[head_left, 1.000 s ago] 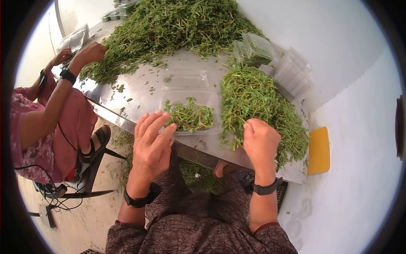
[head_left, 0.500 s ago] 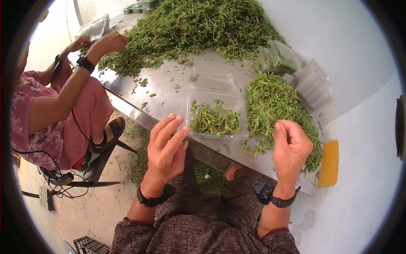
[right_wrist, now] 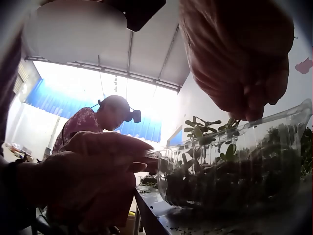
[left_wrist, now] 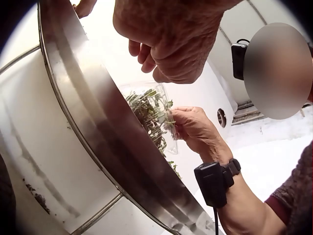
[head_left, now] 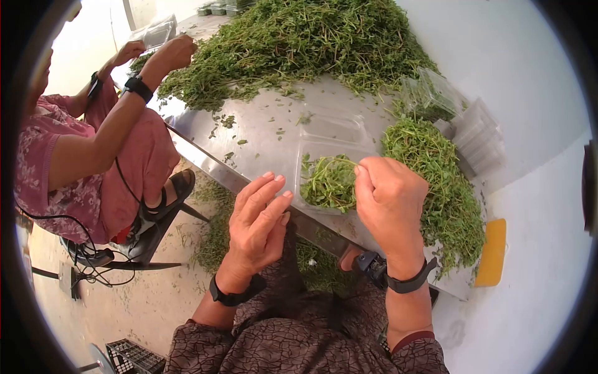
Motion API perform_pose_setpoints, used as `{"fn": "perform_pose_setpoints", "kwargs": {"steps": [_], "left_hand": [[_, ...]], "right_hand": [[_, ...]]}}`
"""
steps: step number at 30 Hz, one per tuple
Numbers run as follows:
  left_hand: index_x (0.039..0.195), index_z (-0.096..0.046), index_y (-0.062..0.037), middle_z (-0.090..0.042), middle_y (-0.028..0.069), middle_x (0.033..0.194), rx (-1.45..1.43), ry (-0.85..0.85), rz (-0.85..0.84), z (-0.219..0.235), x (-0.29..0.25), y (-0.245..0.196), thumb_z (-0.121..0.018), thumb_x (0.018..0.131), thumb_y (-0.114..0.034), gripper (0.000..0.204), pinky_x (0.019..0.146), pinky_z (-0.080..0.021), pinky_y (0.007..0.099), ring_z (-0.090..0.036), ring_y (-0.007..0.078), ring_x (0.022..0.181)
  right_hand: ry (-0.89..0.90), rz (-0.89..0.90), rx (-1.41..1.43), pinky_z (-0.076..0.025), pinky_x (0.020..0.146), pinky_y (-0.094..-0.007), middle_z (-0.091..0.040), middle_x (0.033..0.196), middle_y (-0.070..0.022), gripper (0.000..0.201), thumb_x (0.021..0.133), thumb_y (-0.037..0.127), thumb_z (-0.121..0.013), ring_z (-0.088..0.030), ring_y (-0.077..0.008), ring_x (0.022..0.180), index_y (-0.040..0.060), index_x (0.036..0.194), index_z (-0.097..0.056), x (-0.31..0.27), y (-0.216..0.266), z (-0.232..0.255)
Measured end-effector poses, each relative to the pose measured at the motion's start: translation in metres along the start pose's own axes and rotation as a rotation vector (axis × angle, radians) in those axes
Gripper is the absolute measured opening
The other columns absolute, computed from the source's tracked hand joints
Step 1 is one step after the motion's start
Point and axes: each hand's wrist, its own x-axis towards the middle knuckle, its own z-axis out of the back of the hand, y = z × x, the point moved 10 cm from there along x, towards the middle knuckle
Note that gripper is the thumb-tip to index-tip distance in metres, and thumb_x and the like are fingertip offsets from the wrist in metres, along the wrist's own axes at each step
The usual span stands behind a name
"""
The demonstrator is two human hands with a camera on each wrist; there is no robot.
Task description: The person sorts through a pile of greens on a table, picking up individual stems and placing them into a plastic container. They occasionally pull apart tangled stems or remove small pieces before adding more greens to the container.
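A clear plastic clamshell box stands on the steel table near its front edge, its lid folded back. Leafy green sprigs with small rounded leaves fill its base. My right hand is over the box's right side, thumb and curled fingers pinching greens; the right wrist view shows those fingertips at leaves above the rim. My left hand hovers by the box's front left corner, fingers loosely extended and holding nothing. Right of the box lies a heap of the same greens, partly behind my right hand.
A large mound of greens covers the back of the table. Clear boxes are stacked by the right wall, beside a yellow board. Another person sits at the left, hands at the mound's edge.
My right hand has moved from the right-hand heap leftward over the box. The left hand stays by the box's front left corner. The head view has shifted, so the table appears farther right.
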Motion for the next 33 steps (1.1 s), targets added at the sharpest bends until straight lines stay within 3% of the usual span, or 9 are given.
{"fn": "perform_pose_setpoints", "kwargs": {"steps": [8,13,17,22,24,27,28,31,33], "left_hand": [[0.119,-0.065,-0.0059,-0.062,0.0166,0.129,-0.03,-0.021,-0.014,0.003,0.009,-0.004,-0.064,0.075,0.009,0.046,0.104,-0.045,0.0485,-0.055,0.0386,0.125],[0.116,-0.067,-0.0034,-0.062,0.0176,0.13,-0.01,0.001,-0.068,0.004,0.019,-0.013,-0.059,0.092,-0.014,0.027,0.104,-0.044,0.0494,-0.055,0.0384,0.125],[0.113,-0.068,-0.0008,-0.063,0.0185,0.125,-0.017,0.026,-0.123,0.001,0.029,-0.023,-0.064,0.087,-0.019,0.032,0.104,-0.04,0.0513,-0.055,0.0373,0.123],[0.111,-0.067,0.0012,-0.063,0.0162,0.123,0.105,0.284,-0.188,-0.029,0.042,-0.038,-0.057,0.092,-0.028,0.036,0.114,-0.027,0.0563,-0.052,0.035,0.126],[0.11,-0.065,0.0026,-0.064,0.0169,0.116,0.131,0.366,-0.133,-0.043,0.044,-0.031,-0.052,0.095,-0.031,0.04,0.116,-0.021,0.0585,-0.054,0.0359,0.122],[0.108,-0.065,0.0036,-0.065,0.0165,0.11,0.102,0.403,-0.088,-0.05,0.045,-0.024,-0.05,0.096,-0.032,0.04,0.116,-0.02,0.0587,-0.055,0.0351,0.119],[0.107,-0.064,0.0042,-0.065,0.0157,0.106,0.109,0.396,-0.086,-0.05,0.046,-0.025,-0.047,0.098,-0.033,0.042,0.116,-0.019,0.0586,-0.056,0.0347,0.117],[0.109,-0.064,0.0038,-0.064,0.0171,0.111,0.105,0.412,-0.077,-0.049,0.045,-0.023,-0.045,0.099,-0.033,0.042,0.116,-0.02,0.0582,-0.055,0.0358,0.119],[0.11,-0.064,0.0034,-0.063,0.0177,0.115,0.106,0.354,-0.09,-0.039,0.043,-0.025,-0.045,0.099,-0.033,0.043,0.116,-0.021,0.0578,-0.055,0.0362,0.121]], "right_hand": [[0.112,-0.01,0.052,-0.048,0.059,-0.0403,-0.06,0.07,-0.01,0.013,0.075,0.007,-0.074,-0.062,-0.0299,0.069,0.0043,0.08,-0.063,0.002,-0.002,-0.025],[0.055,0.036,0.092,-0.05,0.067,-0.0417,-0.065,0.083,-0.0103,0.021,0.076,0.006,-0.073,-0.063,-0.0292,0.079,0.0048,0.096,-0.068,-0.006,-0.007,-0.007],[0.082,0.118,0.166,-0.048,0.083,-0.0436,-0.067,0.09,-0.0114,0.019,0.077,0.004,-0.069,-0.062,-0.0303,0.091,0.0021,0.096,-0.066,-0.01,0.002,-0.006],[0.205,0.045,0.246,-0.042,0.098,-0.0455,-0.067,0.091,-0.0157,0.013,0.081,0.0,-0.061,-0.062,-0.0323,0.099,-0.0015,0.093,-0.063,-0.015,-0.004,-0.032],[0.327,0.077,0.273,-0.042,0.101,-0.0478,-0.066,0.104,-0.0186,0.028,0.084,-0.001,-0.058,-0.061,-0.0347,0.103,-0.0027,0.111,-0.062,-0.023,-0.004,-0.052],[0.408,0.004,0.307,-0.041,0.103,-0.049,-0.066,0.103,-0.0189,0.029,0.084,-0.003,-0.057,-0.061,-0.0352,0.105,-0.0025,0.112,-0.061,-0.025,-0.01,-0.057],[0.256,0.037,0.343,-0.041,0.102,-0.0464,-0.066,0.094,-0.0181,0.017,0.083,-0.003,-0.056,-0.062,-0.0338,0.1,-0.0024,0.099,-0.061,-0.023,-0.008,-0.045],[0.026,0.145,0.241,-0.043,0.099,-0.0447,-0.067,0.098,-0.0164,0.02,0.083,-0.001,-0.06,-0.063,-0.0317,0.099,-0.0025,0.103,-0.062,-0.015,-0.006,-0.004],[0.012,0.071,0.126,-0.045,0.095,-0.0437,-0.067,0.099,-0.0155,0.023,0.083,0.001,-0.063,-0.063,-0.0307,0.098,-0.0025,0.105,-0.063,-0.012,-0.02,0.025]]}}
